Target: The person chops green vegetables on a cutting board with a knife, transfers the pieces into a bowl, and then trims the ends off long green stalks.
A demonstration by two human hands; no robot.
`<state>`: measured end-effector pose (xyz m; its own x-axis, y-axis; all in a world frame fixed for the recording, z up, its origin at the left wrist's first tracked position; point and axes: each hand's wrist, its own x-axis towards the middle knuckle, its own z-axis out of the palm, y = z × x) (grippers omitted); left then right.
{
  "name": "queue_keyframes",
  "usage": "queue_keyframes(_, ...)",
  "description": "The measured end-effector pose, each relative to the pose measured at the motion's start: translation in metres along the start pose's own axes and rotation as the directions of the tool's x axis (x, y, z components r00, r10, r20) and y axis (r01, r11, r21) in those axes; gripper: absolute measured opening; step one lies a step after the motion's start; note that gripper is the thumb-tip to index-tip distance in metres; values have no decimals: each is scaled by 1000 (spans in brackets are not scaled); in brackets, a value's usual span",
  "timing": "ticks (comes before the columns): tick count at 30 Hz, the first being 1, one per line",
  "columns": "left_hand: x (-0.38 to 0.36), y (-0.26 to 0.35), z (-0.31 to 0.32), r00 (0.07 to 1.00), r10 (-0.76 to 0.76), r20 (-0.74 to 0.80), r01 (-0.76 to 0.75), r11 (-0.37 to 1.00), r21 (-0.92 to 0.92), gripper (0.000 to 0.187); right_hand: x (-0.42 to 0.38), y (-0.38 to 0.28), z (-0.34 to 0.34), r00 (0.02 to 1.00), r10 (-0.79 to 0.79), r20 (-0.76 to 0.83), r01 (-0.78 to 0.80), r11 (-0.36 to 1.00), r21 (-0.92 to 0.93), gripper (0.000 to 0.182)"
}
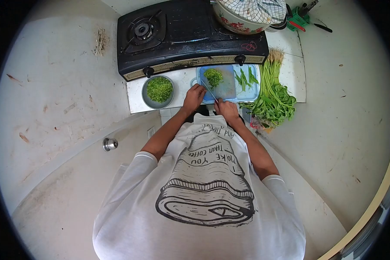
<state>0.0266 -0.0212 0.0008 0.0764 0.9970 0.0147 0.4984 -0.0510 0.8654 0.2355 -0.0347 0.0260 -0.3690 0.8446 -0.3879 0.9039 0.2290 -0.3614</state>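
Observation:
My right hand (226,108) is wrapped round the handle of a knife (209,90), whose blade points up and left over a blue cutting board (227,92). My left hand (196,96) is at the board's left edge, its fingers bent together near the blade; what they hold, if anything, is too small to tell. Chopped greens (213,77) form a small pile just above the blade. Several loose green leaves (246,79) lie on the right part of the board.
Left of the board, a grey bowl (144,100) holds chopped greens. A large bundle of leafy stalks (273,93) lies to the right. Behind stands a black gas stove (187,26) with a cloth-covered pot (234,24). A green basket (297,19) is at the back right.

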Motion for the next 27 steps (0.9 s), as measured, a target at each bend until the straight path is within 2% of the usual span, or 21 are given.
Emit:
queue_keyframes(5,1,1,-1,1000,-4,10,4,1000,-5,6,1,0,6,1000,-21,18,22,1000,-20,37)
queue_keyframes(11,-5,-5,-2,990,143,9,-143,988,60,12,12,-2,10,1000,-15,-6,15,1000,-15,38)
queue_keyframes(14,-6,-11,-1,987,163,2,-162,983,84,14,11,1,12,1000,-7,-18,6,1000,-18,38)
queue_keyframes(17,-3,-5,-1,1000,10,-7,-11,1000,-25,15,8,4,13,999,31,-20,-31,999,-10,38)
queue_keyframes(27,-1,-1,-3,1000,-11,-2,11,1000,3,13,2,-2,1,999,-1,44,0,1000,6,39)
